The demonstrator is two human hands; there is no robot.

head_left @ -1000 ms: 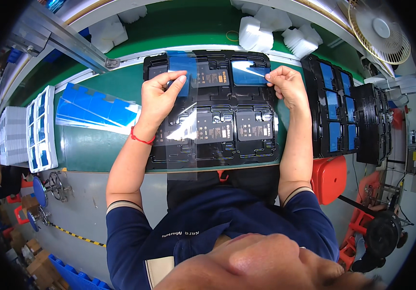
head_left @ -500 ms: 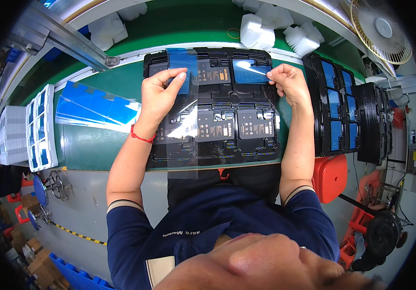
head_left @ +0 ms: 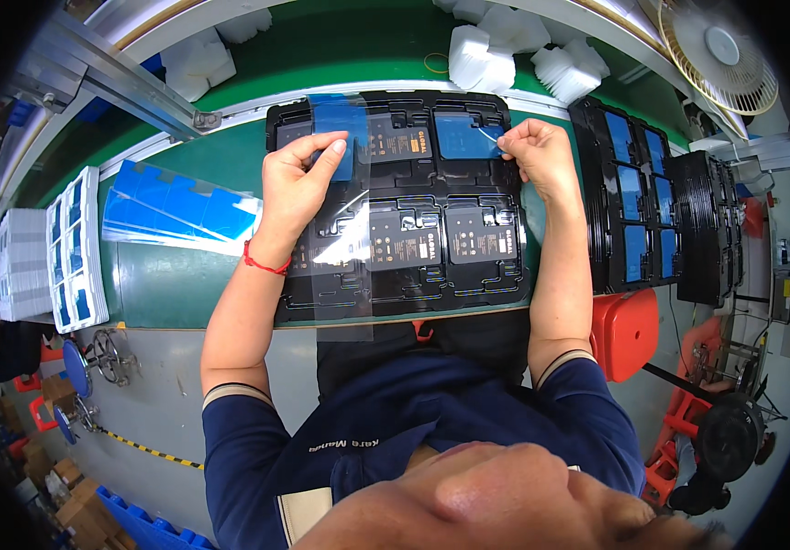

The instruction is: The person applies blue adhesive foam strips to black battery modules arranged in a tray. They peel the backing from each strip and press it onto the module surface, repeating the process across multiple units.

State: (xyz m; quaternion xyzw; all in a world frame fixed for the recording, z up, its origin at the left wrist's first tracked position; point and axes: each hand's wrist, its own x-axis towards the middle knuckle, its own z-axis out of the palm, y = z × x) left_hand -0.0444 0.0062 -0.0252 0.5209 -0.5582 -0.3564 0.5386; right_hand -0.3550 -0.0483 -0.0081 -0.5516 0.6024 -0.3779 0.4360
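My right hand [head_left: 544, 163] pinches the right edge of a thin, glossy blue rectangular film [head_left: 466, 139] over the far right pocket of a moulded black plastic tray [head_left: 482, 182], thumb and forefinger closed on it; whether the film is stuck down there, I cannot tell. My left hand [head_left: 294, 188] has thumb and forefinger clamped on a long clear plastic strip with a blue upper part [head_left: 334, 114], which hangs across the tray and past the near edge of the green worktop [head_left: 184, 291]. Flat, dark rectangular packs with printed labels [head_left: 404, 240] sit in the tray's pockets. The film looks feather-light, floppy and slick, likely to crease or smudge, so my grip belongs at an edge or corner, off its middle. More clear-and-blue strips [head_left: 175, 206] lie fanned to my left.
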